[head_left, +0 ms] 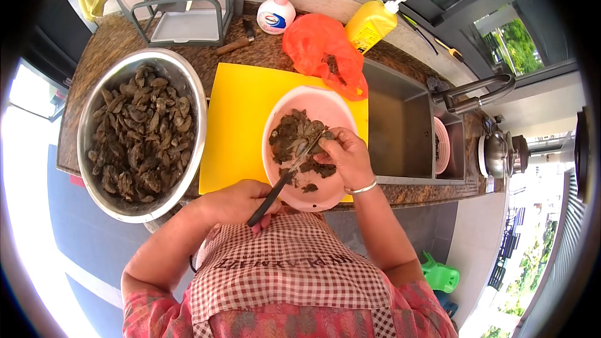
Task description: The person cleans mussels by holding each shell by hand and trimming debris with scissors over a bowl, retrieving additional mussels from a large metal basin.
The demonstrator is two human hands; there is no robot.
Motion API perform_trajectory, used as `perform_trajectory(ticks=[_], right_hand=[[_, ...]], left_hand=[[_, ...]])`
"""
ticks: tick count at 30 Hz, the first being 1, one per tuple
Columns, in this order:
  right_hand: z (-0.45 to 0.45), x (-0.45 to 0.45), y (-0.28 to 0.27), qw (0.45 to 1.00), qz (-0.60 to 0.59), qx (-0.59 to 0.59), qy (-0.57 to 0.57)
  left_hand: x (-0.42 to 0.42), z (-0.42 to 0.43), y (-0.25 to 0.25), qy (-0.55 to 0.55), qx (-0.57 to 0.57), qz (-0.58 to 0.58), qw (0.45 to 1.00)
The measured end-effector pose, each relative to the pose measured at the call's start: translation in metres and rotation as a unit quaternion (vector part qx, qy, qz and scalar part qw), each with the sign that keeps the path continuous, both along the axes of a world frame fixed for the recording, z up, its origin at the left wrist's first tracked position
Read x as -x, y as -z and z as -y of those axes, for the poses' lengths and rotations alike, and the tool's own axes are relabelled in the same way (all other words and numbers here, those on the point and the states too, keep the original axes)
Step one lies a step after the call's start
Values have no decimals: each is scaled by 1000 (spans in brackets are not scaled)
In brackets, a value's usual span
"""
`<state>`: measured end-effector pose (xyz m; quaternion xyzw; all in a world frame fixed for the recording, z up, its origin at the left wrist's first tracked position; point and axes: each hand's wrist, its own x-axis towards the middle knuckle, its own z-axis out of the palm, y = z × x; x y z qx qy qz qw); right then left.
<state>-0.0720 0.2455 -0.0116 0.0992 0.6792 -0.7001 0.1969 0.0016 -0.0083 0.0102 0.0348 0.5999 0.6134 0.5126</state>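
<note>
My left hand is wrapped round the black handle of a knife-like tool, whose metal blade points up and right over a pink basin. With its fingers pinched, my right hand holds a dark shell against the blade's tip. Inside the basin lie brown shells and smaller dark bits. The basin rests on a yellow board. To the left, a large steel bowl is heaped with brown shells.
Behind the basin are a red plastic bag, a pink-topped soap bottle and a yellow pump bottle. A sink with a faucet is at the right. A grey rack stands back left, near a wooden-handled tool.
</note>
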Motion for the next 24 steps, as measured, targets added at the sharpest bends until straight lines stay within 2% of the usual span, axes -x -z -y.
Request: perform_trajectory(ticks=[3,6,9,12,15,18,24], right_hand=[[-6,2,-8,999,15,32,-20],[-12,2,-8,994,44,96,-23],[-17,1,-6,988,58,138,-25],[-16,-2,-2,989,69,132,1],[-13,-6,-1,990,70,120,25],[-11,-7,3,990,63,121,37],[-13,-8,3,983,9,157,97]], left_hand=[[1,4,-4,31,23,-38,999],[0,7,10,65,95,-209,971],[-3,5,16,73,101,-279,952],[-3,5,7,68,115,-252,959],[-4,4,14,53,112,-292,948],[-1,4,4,64,110,-222,967],[-5,-1,6,-45,28,-20,998]])
